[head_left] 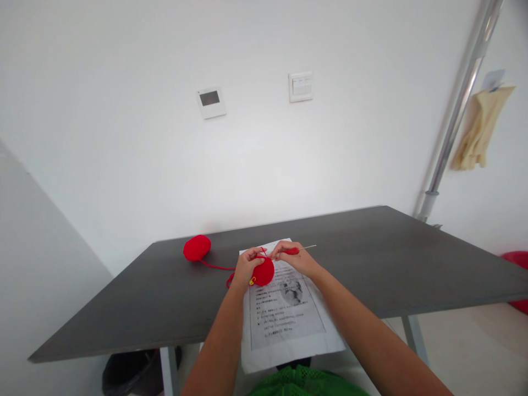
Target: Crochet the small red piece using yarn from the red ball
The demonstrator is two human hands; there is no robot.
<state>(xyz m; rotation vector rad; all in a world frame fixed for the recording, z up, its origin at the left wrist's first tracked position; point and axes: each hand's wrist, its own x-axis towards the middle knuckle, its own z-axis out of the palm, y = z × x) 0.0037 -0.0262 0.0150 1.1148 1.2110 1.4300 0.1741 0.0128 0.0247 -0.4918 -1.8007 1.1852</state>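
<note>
My left hand (246, 266) is closed on a round red crocheted piece (263, 271) that carries a small yellow marker at its lower edge. My right hand (293, 257) pinches a crochet hook (298, 249) with a red grip and a thin metal shaft pointing right; its working end meets the top of the red piece. A red yarn strand runs left from the piece to a red yarn ball (197, 247) lying on the dark grey table (383, 258). Both hands hover over a printed paper sheet (284, 316).
The sheet hangs over the table's near edge, above something green (305, 382). A black bag (132, 374) sits under the table at left. On the wall are a small display panel (210, 101) and a switch plate (301, 86). A metal pole (457, 110) and pale gloves (480, 132) are at right.
</note>
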